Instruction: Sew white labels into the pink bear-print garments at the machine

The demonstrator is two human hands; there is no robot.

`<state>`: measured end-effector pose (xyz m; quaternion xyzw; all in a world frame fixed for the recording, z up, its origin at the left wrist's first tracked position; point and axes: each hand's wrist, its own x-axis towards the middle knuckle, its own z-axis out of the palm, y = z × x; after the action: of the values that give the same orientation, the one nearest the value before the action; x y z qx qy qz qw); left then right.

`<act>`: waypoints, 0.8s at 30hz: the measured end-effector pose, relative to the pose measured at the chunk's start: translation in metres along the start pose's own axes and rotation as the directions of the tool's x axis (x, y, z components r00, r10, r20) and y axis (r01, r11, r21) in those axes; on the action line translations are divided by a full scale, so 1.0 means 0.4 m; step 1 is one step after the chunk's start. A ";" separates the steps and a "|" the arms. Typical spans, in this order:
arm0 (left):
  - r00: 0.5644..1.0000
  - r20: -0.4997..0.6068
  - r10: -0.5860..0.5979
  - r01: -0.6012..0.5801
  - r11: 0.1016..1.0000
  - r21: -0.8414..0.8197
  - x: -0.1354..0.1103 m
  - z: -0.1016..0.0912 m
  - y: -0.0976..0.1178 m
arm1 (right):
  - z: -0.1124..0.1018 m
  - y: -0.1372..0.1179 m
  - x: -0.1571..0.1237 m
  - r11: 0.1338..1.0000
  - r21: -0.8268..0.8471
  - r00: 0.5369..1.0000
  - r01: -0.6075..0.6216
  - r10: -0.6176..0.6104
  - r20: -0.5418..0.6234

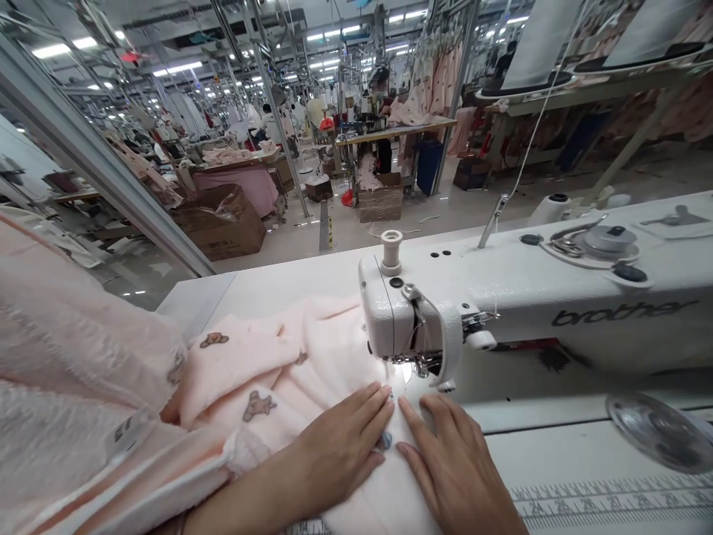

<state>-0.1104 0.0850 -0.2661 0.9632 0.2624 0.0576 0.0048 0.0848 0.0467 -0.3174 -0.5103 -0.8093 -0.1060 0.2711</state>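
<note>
Pale pink plush fabric point(328, 364) with small bear prints lies over the sewing table and runs under the head of a white sewing machine point(512, 282). My left hand point(348, 438) rests flat on the fabric, fingers stretched toward the lit needle area. Just right of it, my right hand point(454, 461) presses on the fabric's right edge with its fingers spread. Both hands lie close in front of the presser foot, which is partly hidden by the machine's white guard. Neither hand grips anything. More pink fabric point(72, 371) is heaped at the left.
A measuring tape strip point(607, 505) runs along the table's front right. A clear round plastic dish point(660, 431) sits right of my right hand. Thread runs up from the thread post point(493, 221). Beyond stand a cardboard box point(220, 223), a metal pole, and other workstations.
</note>
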 end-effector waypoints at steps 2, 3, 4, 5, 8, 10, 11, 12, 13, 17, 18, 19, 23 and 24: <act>1.000 0.005 0.011 -0.011 1.000 -0.003 0.005 -0.005 -0.010 | 0.002 0.000 0.014 1.000 -0.001 1.000 -0.005 0.005 0.014; 1.000 0.006 0.011 -0.011 1.000 -0.007 0.008 -0.007 -0.015 | 0.004 -0.001 0.019 1.000 -0.002 1.000 -0.008 0.008 0.019; 1.000 0.008 0.009 -0.009 1.000 -0.015 0.010 -0.010 -0.019 | 0.008 -0.002 0.023 1.000 -0.002 1.000 -0.013 0.013 0.023; 1.000 0.009 0.007 -0.006 1.000 -0.025 0.011 -0.012 -0.023 | 0.012 -0.003 0.026 1.000 -0.001 0.999 -0.020 0.020 0.025; 0.999 0.027 -0.017 0.019 0.998 -0.055 0.012 -0.014 -0.033 | 0.023 -0.005 0.031 0.999 0.009 0.999 -0.039 0.039 0.031; 0.999 0.045 -0.030 0.033 0.997 -0.075 0.012 -0.010 -0.038 | 0.027 -0.006 0.033 0.999 0.014 0.998 -0.053 0.052 0.033; 0.998 0.053 -0.037 0.041 0.996 -0.083 0.011 -0.007 -0.040 | 0.028 -0.006 0.034 0.998 0.013 0.998 -0.058 0.058 0.031; 0.997 0.063 -0.042 0.048 0.995 -0.088 0.011 -0.004 -0.042 | 0.029 -0.005 0.035 0.998 0.009 0.998 -0.061 0.061 0.027; 0.996 0.072 -0.048 0.054 0.995 -0.090 0.011 -0.001 -0.043 | 0.030 -0.004 0.036 0.998 0.003 0.998 -0.062 0.062 0.022; 0.992 0.102 -0.069 0.077 0.994 -0.076 0.013 0.006 -0.045 | 0.033 -0.001 0.040 0.998 -0.006 0.998 -0.056 0.057 0.009; 0.992 0.101 -0.071 0.079 0.994 -0.074 0.014 0.005 -0.045 | 0.033 0.000 0.041 0.998 -0.002 0.998 -0.057 0.057 0.007; 0.993 0.097 -0.070 0.078 0.994 -0.072 0.015 0.004 -0.045 | 0.032 0.001 0.042 0.998 0.002 0.998 -0.058 0.058 0.005; 0.996 0.062 -0.058 0.062 0.996 -0.066 0.020 -0.003 -0.044 | 0.030 0.002 0.042 0.999 0.012 0.998 -0.053 0.053 0.018; 0.997 0.051 -0.054 0.058 0.996 -0.066 0.020 -0.004 -0.044 | 0.030 0.003 0.041 0.998 0.014 0.998 -0.055 0.054 0.024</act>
<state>-0.1126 0.1044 -0.2643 0.9559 0.2870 0.0424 0.0453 0.0763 0.0651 -0.3185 -0.5314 -0.7989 -0.0868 0.2681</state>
